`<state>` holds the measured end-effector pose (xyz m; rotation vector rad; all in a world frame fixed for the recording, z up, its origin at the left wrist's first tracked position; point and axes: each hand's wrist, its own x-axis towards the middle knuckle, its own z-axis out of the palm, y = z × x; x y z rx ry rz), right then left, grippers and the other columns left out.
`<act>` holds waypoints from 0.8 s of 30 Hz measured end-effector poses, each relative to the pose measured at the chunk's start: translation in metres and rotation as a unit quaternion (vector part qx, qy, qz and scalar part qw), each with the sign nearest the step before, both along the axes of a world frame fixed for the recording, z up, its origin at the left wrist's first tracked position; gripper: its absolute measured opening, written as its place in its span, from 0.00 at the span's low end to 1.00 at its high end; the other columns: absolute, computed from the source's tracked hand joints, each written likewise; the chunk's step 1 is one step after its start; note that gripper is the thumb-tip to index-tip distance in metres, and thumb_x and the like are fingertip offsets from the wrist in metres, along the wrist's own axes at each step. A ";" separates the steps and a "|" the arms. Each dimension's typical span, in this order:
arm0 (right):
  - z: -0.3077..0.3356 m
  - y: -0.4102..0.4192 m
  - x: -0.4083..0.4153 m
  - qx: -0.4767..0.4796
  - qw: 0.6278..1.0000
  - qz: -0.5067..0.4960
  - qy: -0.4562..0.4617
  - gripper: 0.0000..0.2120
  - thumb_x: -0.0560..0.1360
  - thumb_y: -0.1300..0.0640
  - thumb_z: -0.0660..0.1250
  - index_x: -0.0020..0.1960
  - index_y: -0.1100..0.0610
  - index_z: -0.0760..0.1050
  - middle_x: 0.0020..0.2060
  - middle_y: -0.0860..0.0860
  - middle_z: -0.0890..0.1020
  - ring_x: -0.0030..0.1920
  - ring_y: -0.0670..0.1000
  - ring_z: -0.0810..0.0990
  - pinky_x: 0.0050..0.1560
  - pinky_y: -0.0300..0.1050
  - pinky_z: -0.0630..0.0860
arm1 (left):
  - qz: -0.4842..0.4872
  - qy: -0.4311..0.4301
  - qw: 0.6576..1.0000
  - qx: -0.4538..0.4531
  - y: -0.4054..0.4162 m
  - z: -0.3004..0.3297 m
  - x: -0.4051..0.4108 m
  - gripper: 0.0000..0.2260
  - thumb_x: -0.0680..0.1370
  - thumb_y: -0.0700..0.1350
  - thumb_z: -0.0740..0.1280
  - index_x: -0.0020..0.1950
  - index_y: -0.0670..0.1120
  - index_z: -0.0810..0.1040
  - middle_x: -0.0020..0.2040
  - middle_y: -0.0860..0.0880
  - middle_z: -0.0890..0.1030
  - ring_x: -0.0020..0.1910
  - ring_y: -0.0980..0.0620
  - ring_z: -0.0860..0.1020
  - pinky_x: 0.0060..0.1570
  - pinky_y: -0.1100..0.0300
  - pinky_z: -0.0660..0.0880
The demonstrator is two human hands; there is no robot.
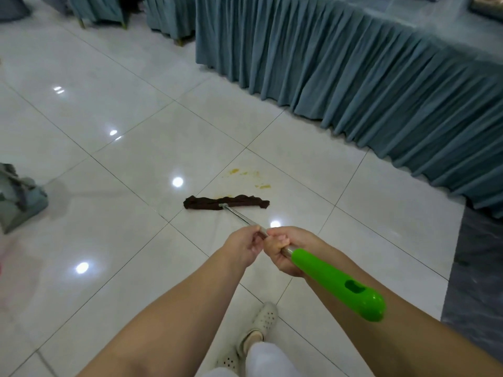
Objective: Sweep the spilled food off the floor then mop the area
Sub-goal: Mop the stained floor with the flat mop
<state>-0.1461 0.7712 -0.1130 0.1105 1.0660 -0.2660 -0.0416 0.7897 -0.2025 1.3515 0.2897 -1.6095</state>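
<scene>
Fingers of both hands curl round the mop's metal pole [246, 219]: left hand [245, 247] lower down the pole, right hand [283, 253] just behind it, right up against the green handle [337, 284], which sticks back over the right forearm. Dark brown mop head [226, 204] lies flat on the white tiled floor [109, 164], crosswise to the pole. Yellow-orange smears [249, 176] sit on the tile just beyond the mop head, a little of it touching the head's far edge. No solid food bits visible, so sweeping looks done; mopping underway, stain not yet wiped. Left to do, as I judge: push the head forward through the smears, repeat till the tile is clean. Teal skirted table [381, 77] runs along the right, near the stain. Grey-green cloth bundle [19, 197] at left edge, well apart.
</scene>
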 end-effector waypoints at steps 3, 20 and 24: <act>-0.004 -0.025 0.012 0.000 1.000 0.018 -0.001 0.12 0.81 0.62 0.57 0.39 0.63 0.69 0.17 0.52 0.67 0.12 0.43 0.63 0.13 0.28 0.61 | 0.002 -0.007 1.000 0.012 -0.024 -0.003 0.011 0.13 0.75 0.30 0.60 0.30 0.38 0.72 0.20 0.47 0.71 0.21 0.54 0.71 0.17 0.69 0.69; -0.022 -0.168 0.069 0.012 0.994 0.106 -0.030 0.13 0.82 0.59 0.56 0.40 0.62 0.68 0.16 0.51 0.65 0.11 0.44 0.63 0.12 0.30 0.61 | 0.051 -0.020 0.997 0.059 -0.154 -0.013 0.069 0.14 0.73 0.29 0.59 0.28 0.37 0.71 0.17 0.45 0.70 0.25 0.51 0.71 0.29 0.63 0.73; -0.029 -0.177 0.088 0.012 0.994 0.104 -0.035 0.13 0.82 0.60 0.55 0.40 0.62 0.68 0.16 0.51 0.65 0.11 0.44 0.62 0.12 0.31 0.61 | 0.055 -0.010 0.997 0.051 -0.165 -0.019 0.088 0.11 0.75 0.30 0.59 0.33 0.37 0.71 0.23 0.43 0.73 0.30 0.51 0.70 0.28 0.64 0.74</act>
